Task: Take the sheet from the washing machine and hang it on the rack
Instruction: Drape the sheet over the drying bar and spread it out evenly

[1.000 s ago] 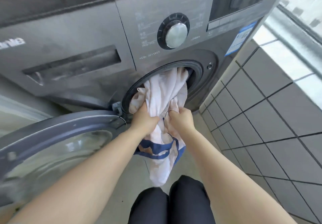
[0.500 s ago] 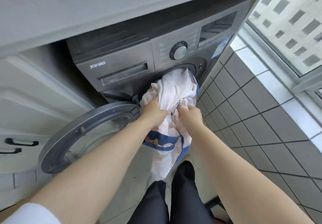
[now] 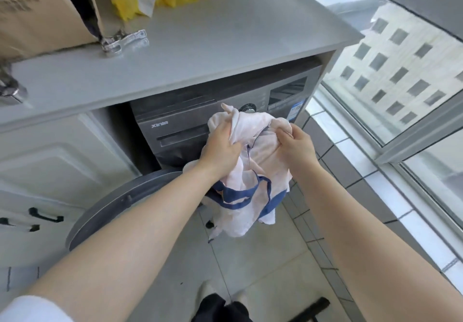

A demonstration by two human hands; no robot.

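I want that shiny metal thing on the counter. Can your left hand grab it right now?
Probably not yet. The left hand grips the sheet; nothing blocks the way to the metal thing, but it lies far back on the counter.

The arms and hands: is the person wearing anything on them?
Both hands, the left hand and the right hand, are bare, with no gloves, rings or watch showing. Both forearms are bare too. A white sleeve shows at the top of the left arm.

open door [image 3: 120, 206] juts left, countertop [image 3: 200, 53] overhangs, floor [image 3: 263, 259] open below
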